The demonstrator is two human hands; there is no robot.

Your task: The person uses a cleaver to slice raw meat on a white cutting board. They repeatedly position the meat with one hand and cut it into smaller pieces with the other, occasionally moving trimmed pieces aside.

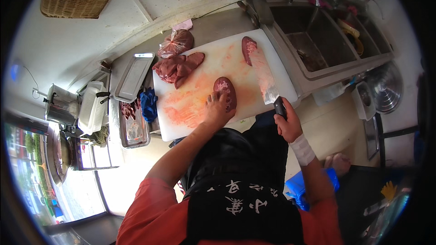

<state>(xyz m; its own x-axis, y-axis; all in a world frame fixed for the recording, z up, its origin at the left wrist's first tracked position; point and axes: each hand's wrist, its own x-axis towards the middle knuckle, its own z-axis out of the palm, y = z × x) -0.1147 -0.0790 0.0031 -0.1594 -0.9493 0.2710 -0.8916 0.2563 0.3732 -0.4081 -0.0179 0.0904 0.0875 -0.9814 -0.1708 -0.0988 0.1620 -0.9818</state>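
Note:
On the white cutting board (195, 124) my left hand (219, 110) is closed on the near end of a dark red kidney half (225, 86), whose upper face shows whitish marks. The fingers rest over its left side. My right hand (289, 122), with a white wrap at the wrist, grips the black handle of a broad kitchen knife (264, 70). Its blade is smeared with reddish residue and points to the back of the board. Beside the blade tip lies another kidney half (248, 47), partly covered by the blade.
Dark red meat pieces (179, 68) lie at the board's far left, beside a clear bag of meat (176, 43). A metal tray (135, 77), a second tray with scraps (136, 131) and a blue cloth (148, 104) stand left. The sink (313, 34) is at the right.

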